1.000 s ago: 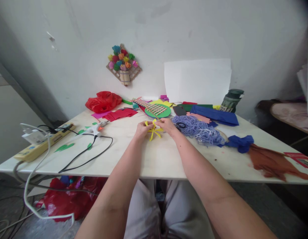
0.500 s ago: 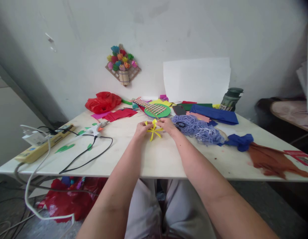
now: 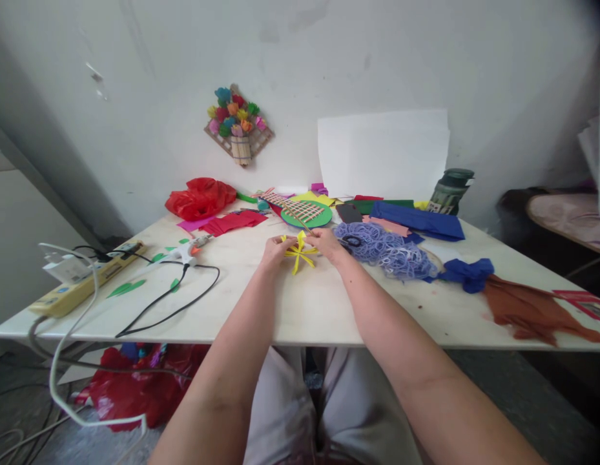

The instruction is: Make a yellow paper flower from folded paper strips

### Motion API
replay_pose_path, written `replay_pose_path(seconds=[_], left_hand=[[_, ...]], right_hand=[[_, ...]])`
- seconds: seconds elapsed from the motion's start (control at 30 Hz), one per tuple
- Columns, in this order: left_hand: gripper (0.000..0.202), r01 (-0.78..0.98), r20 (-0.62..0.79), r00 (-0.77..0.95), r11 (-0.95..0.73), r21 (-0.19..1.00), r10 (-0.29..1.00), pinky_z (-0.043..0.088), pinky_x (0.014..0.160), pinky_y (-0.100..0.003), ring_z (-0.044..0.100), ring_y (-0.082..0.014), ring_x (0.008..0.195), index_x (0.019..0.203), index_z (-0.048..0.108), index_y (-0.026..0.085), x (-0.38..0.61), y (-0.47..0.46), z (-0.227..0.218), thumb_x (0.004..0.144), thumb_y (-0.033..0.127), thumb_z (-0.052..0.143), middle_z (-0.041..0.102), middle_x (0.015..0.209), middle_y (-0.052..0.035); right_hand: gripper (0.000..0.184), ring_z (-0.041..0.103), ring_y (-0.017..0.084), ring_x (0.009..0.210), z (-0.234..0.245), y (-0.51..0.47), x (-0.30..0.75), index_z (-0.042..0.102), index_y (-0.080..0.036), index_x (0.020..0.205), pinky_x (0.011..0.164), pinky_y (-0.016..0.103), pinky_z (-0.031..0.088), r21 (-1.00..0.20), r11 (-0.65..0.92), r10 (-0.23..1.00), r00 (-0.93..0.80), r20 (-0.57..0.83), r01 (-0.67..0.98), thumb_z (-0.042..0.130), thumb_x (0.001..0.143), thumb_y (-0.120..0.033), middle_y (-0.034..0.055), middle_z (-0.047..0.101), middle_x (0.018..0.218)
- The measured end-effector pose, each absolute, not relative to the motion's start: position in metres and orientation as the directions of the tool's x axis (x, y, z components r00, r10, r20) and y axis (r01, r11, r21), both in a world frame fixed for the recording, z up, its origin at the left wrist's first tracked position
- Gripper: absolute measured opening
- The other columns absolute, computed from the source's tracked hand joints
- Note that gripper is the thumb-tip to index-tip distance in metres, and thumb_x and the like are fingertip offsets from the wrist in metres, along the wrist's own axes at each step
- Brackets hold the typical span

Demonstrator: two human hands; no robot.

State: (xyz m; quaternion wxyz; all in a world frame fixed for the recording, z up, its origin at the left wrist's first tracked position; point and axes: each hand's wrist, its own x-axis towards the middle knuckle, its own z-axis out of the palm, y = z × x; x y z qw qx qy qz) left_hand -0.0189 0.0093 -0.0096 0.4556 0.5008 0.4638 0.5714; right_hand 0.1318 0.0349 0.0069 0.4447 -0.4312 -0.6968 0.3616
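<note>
Yellow strips [image 3: 298,254]: partly covered by left fingers [image 3: 281,241]
Right fingers [image 3: 318,238]: pinch on strip or thin stick [image 3: 305,227], can't tell
Black handle loops [image 3: 351,241]: rest hidden
Forearms [image 3: 234,339]: cut off, bottom edge
Red-bordered sheet [image 3: 586,305]: runs off right edge, print unreadable
Red bag [image 3: 135,391]: top hidden under surface [image 3: 312,316]
Bottle [image 3: 449,192]: label too small to read

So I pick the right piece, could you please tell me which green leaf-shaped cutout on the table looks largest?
The long green cutout farthest left, beside the yellow plastic power strip; the other leaf cutouts look visibly smaller.
</note>
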Motion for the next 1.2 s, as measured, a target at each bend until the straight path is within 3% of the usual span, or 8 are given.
replay_pose_path(seconds=[0.67,1.0,1.1,1.2], left_hand=[[0.028,-0.038,0.177,-0.095,-0.181,0.983,0.980,0.046,0.060,-0.029,0.060,-0.0167,0.056,0.069,0.067,0.011,-0.018,0.008,-0.008,0.053,0.035,0.070,0.066,0.064,-0.0081],[0.022,0.200,0.214,-0.136,-0.185,0.962,0.967,0.044,0.055,-0.026,0.057,-0.0161,0.056,0.071,0.067,0.013,-0.019,0.009,-0.007,0.055,0.029,0.065,0.062,0.060,-0.0038],[0.030,0.339,0.302,-0.160,-0.235,0.911,0.940,0.046,0.062,-0.028,0.059,-0.0189,0.069,0.083,0.068,0.015,-0.023,0.009,-0.005,0.055,0.027,0.065,0.065,0.079,-0.0066],[0.054,0.459,0.537,-0.165,-0.418,0.784,0.827,0.045,0.076,-0.029,0.056,-0.0217,0.094,0.105,0.061,0.022,-0.025,0.006,0.002,0.051,0.020,0.067,0.054,0.116,-0.0068]], right_hand=[[0.027,0.032,0.007,0.050,0.001,0.040,0.131,0.051,-0.015,0.056,0.048,0.022,0.025,-0.890,0.374,0.917,-0.244,0.314,0.260,0.057,0.059,-0.042,-0.0054,0.038,0.050],[0.020,0.035,0.008,0.052,0.001,0.039,0.130,0.054,-0.015,0.058,0.049,0.022,0.028,-0.879,0.382,0.919,-0.220,0.328,0.284,0.054,0.059,-0.035,-0.0045,0.042,0.052],[0.018,0.037,0.008,0.052,0.002,0.039,0.130,0.054,-0.015,0.057,0.050,0.022,0.029,-0.861,0.403,0.913,-0.205,0.353,0.310,0.054,0.060,-0.033,-0.0040,0.044,0.052],[0.016,0.039,0.009,0.053,0.003,0.039,0.129,0.056,-0.015,0.058,0.051,0.023,0.029,-0.826,0.429,0.903,-0.192,0.384,0.366,0.054,0.060,-0.031,-0.0033,0.047,0.052]])
